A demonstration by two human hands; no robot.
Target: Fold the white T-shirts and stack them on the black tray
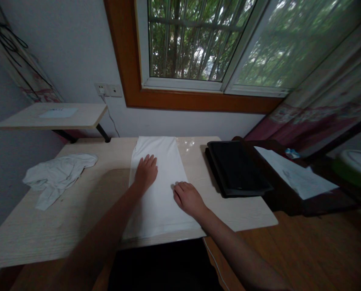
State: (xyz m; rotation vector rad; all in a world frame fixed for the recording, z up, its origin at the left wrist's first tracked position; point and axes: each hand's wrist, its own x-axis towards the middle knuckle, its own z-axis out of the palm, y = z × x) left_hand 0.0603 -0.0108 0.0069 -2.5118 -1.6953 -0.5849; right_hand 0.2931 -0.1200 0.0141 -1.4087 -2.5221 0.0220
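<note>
A white cloth (163,206), folded into a long panel, lies flat on the pale wooden table (104,194) and runs from the back edge to the front edge. My left hand (146,171) rests palm down on its upper left part, fingers stretched out. Near the cloth's right edge, my right hand (188,197) lies on it with the fingers slightly bent and nothing seen in them. Whether the cloth is a garment, I cannot tell.
A crumpled white cloth (59,173) lies at the left. Behind it stands a raised shelf (86,111). To the right are a stack of black flat objects (237,167) and a dark side table with a paper sheet (292,171). A window (198,44) is ahead.
</note>
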